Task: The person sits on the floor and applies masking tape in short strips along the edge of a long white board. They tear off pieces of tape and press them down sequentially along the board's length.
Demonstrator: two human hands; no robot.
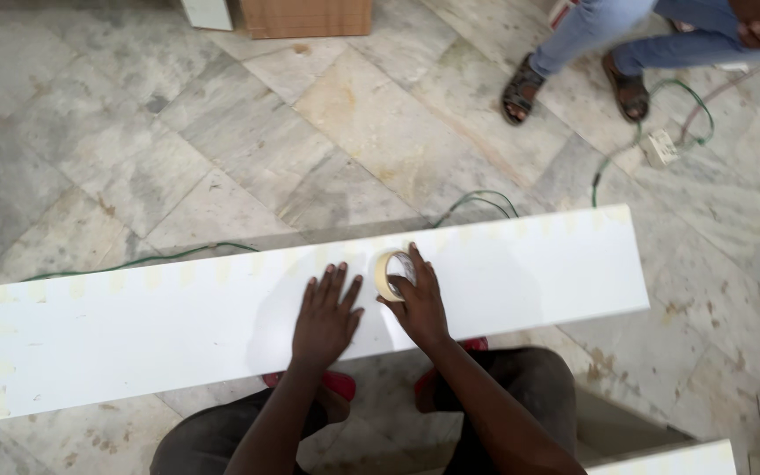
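A long white board (134,325) lies across the floor in front of me, with strips of pale tape along its far edge. My left hand (325,317) rests flat on the board, fingers spread. Just to its right, my right hand (417,303) grips a roll of beige masking tape (390,273), held upright on the board near the far edge. My knees and red footwear (338,384) show below the board's near edge.
Another person's legs in jeans and sandals (521,91) stand at the upper right. A green cable (485,200) runs over the marble floor to a white socket box (660,148). A cardboard box (308,16) sits at the top. Another white panel (661,459) lies at the bottom right.
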